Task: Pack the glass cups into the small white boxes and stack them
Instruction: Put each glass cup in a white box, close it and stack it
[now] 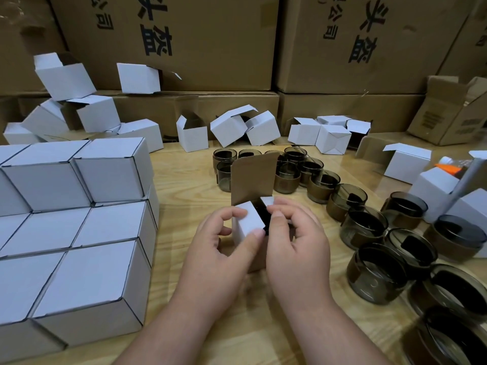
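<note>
Closing a small white box (247, 222) at frame centre, left hand (224, 243) and right hand (295, 233) grasp its side flaps; next, tuck the upright lid (253, 177).

A wooden table (184, 180) carries everything. Stacked boxes (79, 233) sit left of the cups (369, 233); open boxes (247, 127) lie behind them.

Both forearms enter from the bottom edge and converge toward the centre. The left hand (224, 241) is palm-inward, thumb extended to the right and pressed on a box (247, 222) flap, fingers (238, 212) curled over the top. The right hand (295, 233) faces it, thumb up against the opening, fingers bent over the far flap. The thumbs lie just beside each other. Both wrists are bare.
</note>
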